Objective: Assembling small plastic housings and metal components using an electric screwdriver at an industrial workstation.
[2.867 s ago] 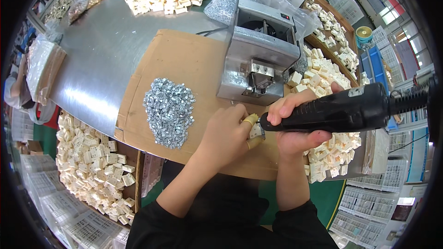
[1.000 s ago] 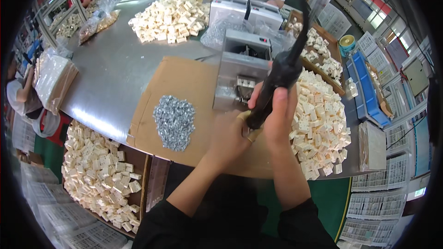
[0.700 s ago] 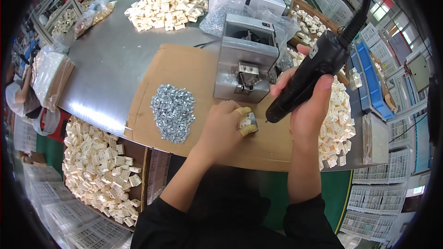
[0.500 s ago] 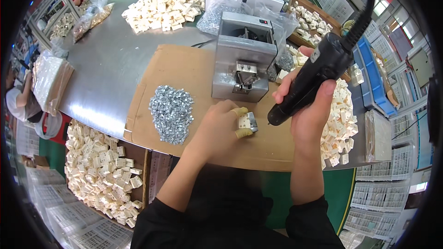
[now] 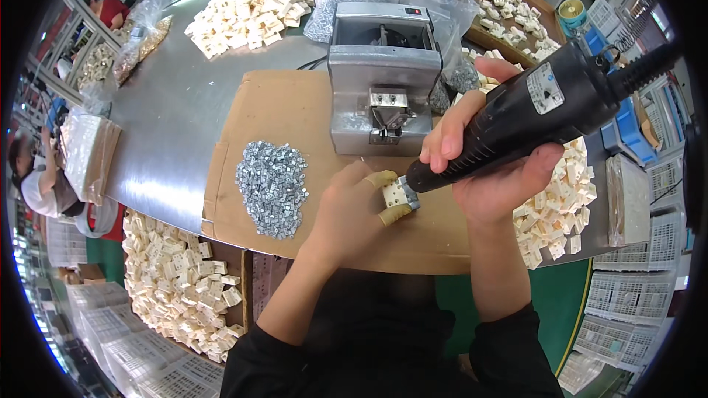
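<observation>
My left hand (image 5: 351, 206), with yellow covers on two fingertips, grips a small cream plastic block (image 5: 394, 193) against the cardboard. A grey metal piece sits at the block's right side. My right hand (image 5: 488, 162) is wrapped round a black electric screwdriver (image 5: 516, 121), held tilted with its nose down at the block's right end; the bit's tip is hidden. A grey metal screw feeder (image 5: 383, 81) stands just beyond my hands. Left of my left hand lies a heap of small silvery metal parts (image 5: 271, 188).
Cardboard (image 5: 228, 147) covers part of the metal table (image 5: 162, 118). Cream blocks are heaped at the far left (image 5: 251, 7), at my right (image 5: 557, 206) and in a box at lower left (image 5: 177, 280). A blue crate (image 5: 634, 129) stands at right; a coiled cord hangs above it.
The screwdriver has come down and left, and its nose now meets the block's right end. My left hand keeps its hold on the block. The whole view has shifted slightly.
</observation>
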A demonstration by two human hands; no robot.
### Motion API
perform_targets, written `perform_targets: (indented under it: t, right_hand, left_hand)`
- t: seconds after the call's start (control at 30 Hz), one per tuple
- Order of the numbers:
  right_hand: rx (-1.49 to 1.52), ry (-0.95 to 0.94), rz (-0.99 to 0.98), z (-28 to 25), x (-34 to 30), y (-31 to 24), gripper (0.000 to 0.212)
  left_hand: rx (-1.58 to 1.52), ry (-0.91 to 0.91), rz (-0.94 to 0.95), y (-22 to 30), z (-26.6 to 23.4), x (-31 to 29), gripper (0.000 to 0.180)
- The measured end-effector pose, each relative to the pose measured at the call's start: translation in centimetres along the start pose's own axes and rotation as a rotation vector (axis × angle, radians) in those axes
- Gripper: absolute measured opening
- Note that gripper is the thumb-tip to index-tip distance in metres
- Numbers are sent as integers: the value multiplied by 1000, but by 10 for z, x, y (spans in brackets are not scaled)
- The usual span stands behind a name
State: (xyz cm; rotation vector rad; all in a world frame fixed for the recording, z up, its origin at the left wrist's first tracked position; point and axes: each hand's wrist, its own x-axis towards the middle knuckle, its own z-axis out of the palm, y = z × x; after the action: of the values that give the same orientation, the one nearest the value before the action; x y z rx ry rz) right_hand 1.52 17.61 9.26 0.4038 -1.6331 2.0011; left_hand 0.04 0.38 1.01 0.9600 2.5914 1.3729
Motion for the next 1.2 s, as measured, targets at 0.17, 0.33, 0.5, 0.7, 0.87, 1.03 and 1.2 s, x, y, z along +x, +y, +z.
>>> perform_targets:
  t: [0.17, 0.33, 0.5, 0.7, 0.87, 1.03, 1.2]
  right_hand:
    - [115, 36, -13, 0, -4, 18, 108]
    - [81, 51, 12, -3, -5, 23, 109]
    - [44, 37, 19, -1, -2, 23, 108]
    - [25, 51, 96, 9, 7, 23, 99]
    - [-15, 88, 163, 13, 13, 23, 88]
    - [-43, 54, 176, 16, 13, 21, 87]
    - [-63, 27, 166, 15, 13, 22, 89]
  left_hand:
    - [59, 22, -35, -1, 6, -3, 45]
    - [56, 51, 55, -2, 2, 0, 47]
    - [24, 24, 9, 2, 2, 2, 47]
    - [71, 9, 10, -1, 4, 3, 44]
    - [75, 11, 15, -1, 4, 3, 43]
    - [56, 40, 47, -3, 7, 3, 44]
    - [57, 59, 53, -5, 9, 1, 44]
